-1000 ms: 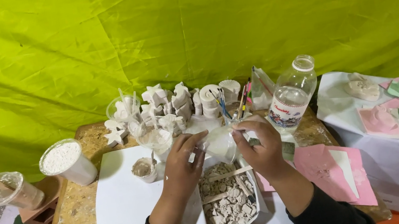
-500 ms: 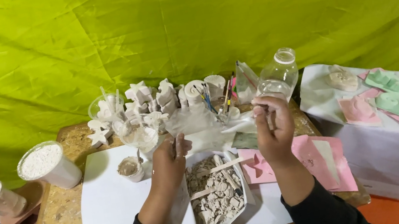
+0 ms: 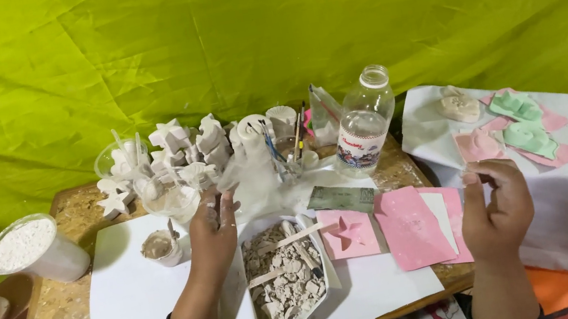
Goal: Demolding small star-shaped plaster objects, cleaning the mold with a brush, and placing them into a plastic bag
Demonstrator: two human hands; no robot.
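Note:
My left hand (image 3: 211,233), dusted white, rests at the left rim of a white bowl (image 3: 323,282) filled with broken plaster pieces and a few flat sticks. Its fingertips pinch the edge of a clear plastic bag (image 3: 250,176) that stands up just behind the bowl. My right hand (image 3: 497,208) hovers well to the right, beyond the pink sheets (image 3: 413,229), at the table's right edge. Its fingers are curled against the thumb and I see nothing in them.
A small cup of plaster paste (image 3: 160,247) and a tub of white powder (image 3: 32,248) sit to the left. Plaster figures (image 3: 183,146), a cup of brushes (image 3: 287,153) and a plastic bottle (image 3: 363,124) stand behind. The side table holds coloured moulded shapes (image 3: 527,132).
My right hand has let go of the plastic bag and swung out to the right, away from the bowl. My left hand stays at the bag.

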